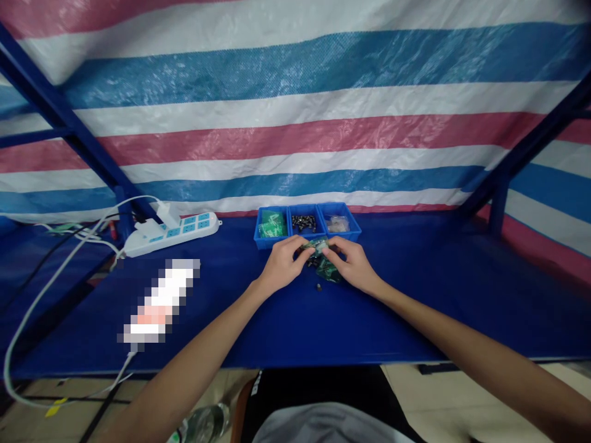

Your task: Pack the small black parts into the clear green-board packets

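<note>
Between my two hands is a small clear plastic bag [318, 245] with a greenish tint. My left hand [285, 263] pinches its left side, and my right hand [351, 261] pinches the right side. Just below lies a dark green bag [329, 271], close under my right fingers. Several small black pieces lie beside it, partly hidden by my fingers. One small dark round piece [318, 287] sits apart on the blue tabletop, nearer to me. What the pinched bag contains is too small to make out.
Three joined blue bins stand behind my hands: green packets [272, 224], small black parts [303, 223] and clear bags [337, 224]. A white power strip [173, 234] with plugs and cables is at left. A pixelated device [161, 301] lies before it. Blue frame posts flank the table.
</note>
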Demonstrator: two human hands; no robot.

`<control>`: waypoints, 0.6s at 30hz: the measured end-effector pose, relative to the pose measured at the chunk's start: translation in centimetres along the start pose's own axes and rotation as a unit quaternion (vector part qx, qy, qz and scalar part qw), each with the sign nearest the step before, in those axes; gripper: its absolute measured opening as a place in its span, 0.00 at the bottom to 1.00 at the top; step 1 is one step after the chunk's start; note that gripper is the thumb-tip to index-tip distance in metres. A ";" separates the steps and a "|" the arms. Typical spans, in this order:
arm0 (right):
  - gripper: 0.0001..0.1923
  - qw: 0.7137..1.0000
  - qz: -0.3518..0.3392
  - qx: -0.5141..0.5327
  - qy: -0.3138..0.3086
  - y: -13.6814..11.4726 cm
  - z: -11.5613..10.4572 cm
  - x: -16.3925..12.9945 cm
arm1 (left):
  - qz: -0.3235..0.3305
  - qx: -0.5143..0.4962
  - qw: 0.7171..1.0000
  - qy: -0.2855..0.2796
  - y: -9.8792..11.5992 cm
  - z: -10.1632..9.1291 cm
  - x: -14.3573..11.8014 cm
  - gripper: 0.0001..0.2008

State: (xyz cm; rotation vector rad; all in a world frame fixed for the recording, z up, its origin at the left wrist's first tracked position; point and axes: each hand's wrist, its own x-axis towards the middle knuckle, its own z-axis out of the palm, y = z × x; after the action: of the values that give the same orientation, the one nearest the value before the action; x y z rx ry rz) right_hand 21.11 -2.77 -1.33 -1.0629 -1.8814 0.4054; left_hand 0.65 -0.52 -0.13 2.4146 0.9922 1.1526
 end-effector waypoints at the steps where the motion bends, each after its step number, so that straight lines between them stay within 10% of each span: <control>1: 0.13 1.000 0.004 0.004 0.001 0.0 -0.1 0.0 | -0.009 -0.009 1.000 -0.007 0.0 -0.1 0.1 0.12; 18: 0.13 1.000 -0.011 -0.027 -0.007 -0.1 -0.7 0.1 | 0.068 0.106 0.990 -0.056 -0.8 -1.5 0.1 0.14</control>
State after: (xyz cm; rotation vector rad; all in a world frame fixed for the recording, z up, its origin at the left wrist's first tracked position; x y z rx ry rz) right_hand 21.66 -2.82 -0.83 -1.0776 -1.9240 0.3510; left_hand -0.85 0.06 0.47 2.7196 0.9720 0.9848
